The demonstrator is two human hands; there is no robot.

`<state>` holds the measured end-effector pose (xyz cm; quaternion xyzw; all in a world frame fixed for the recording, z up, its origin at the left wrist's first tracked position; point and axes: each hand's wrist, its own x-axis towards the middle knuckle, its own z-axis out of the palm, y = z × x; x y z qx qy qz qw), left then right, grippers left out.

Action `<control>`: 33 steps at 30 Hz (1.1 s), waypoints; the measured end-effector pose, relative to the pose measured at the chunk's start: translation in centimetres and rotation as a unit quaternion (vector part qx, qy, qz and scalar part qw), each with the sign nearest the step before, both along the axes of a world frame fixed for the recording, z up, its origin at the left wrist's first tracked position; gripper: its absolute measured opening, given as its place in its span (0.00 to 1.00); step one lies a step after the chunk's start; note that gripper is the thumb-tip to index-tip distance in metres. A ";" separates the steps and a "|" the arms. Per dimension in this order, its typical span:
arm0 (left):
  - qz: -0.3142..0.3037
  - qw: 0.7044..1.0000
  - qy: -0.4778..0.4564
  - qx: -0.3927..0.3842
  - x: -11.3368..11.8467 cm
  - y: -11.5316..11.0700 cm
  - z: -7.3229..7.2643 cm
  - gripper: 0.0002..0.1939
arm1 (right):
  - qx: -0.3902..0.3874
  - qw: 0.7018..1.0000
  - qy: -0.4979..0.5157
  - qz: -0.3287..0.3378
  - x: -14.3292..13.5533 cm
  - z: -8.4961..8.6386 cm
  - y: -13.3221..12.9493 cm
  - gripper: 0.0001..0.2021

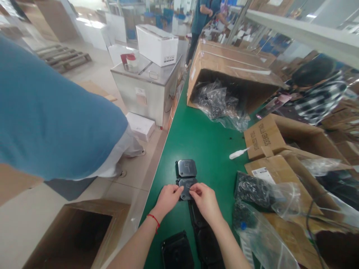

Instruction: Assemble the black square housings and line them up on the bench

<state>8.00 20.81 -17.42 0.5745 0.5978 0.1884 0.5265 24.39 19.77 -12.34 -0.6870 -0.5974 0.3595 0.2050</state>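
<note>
Two black rectangular parts lie in line on the green table, the far one (186, 168) just beyond the near one (185, 184). My left hand (168, 200) is at the left edge of the near part, its fingers closed together with the thumb on the part. My right hand (204, 198) is pinched at the right side of the same part; anything between its fingertips is too small to make out. More black parts (206, 243) lie in a row under and beside my right forearm, and another black part (177, 252) sits between my forearms.
A large carton (232, 59) with plastic bags stands at the table's far end. Open cartons (263, 136) and bagged black parts (251, 190) line the right side, near a white dropper-like tool (238, 154). A person in blue (56, 119) is close on the left, above an open box (117, 224).
</note>
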 end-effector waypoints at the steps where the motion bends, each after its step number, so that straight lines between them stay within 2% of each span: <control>1: 0.000 1.000 0.002 -0.001 0.0 -0.1 0.1 0.25 | 0.001 1.000 -0.013 0.011 -0.2 0.0 0.0 0.05; 5: 0.002 1.000 0.012 0.000 0.1 -0.4 0.5 0.25 | 0.005 0.999 -0.031 0.033 -0.7 0.1 -0.2 0.06; 12: 0.005 1.000 0.026 0.000 0.1 -0.5 0.8 0.25 | -0.038 0.999 0.013 0.011 -0.3 -0.1 0.1 0.04; 16: 0.002 1.000 0.031 0.001 0.0 -0.5 0.9 0.25 | -0.028 0.999 0.030 0.005 -1.2 0.0 -0.4 0.05; 26: -0.008 0.999 0.047 -0.006 0.0 -0.5 1.0 0.23 | 0.017 0.996 -0.049 0.071 -2.5 0.2 -1.8 0.08; 33: 0.000 0.998 0.062 -0.013 0.2 -0.7 0.9 0.23 | -0.007 0.987 -0.116 0.109 -2.8 1.1 -0.7 0.11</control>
